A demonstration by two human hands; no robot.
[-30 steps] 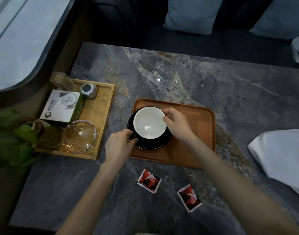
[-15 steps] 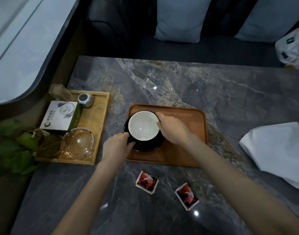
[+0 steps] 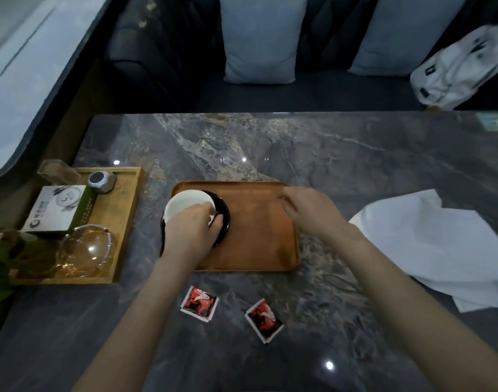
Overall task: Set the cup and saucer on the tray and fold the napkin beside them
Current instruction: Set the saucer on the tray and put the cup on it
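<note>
A white-lined cup [image 3: 185, 206] sits on a black saucer [image 3: 223, 213] at the left end of the brown wooden tray [image 3: 259, 241]. My left hand [image 3: 191, 230] lies over the cup's near side, fingers wrapped on the cup and saucer edge. My right hand [image 3: 310, 213] hovers over the tray's right part, blurred, fingers spread and holding nothing. The white napkin [image 3: 440, 247] lies unfolded on the marble table [image 3: 298, 148], right of the tray.
Two red sachets [image 3: 199, 304] [image 3: 264, 319] lie on the table in front of the tray. At the left stands a light wooden tray [image 3: 129, 222] with a box, a glass ashtray and a small metal object. Cushions and a white bag sit on the sofa behind.
My right hand has let go of the cup and moved right across the tray toward the napkin. My left hand has shifted further onto the cup. The camera has tilted up.
</note>
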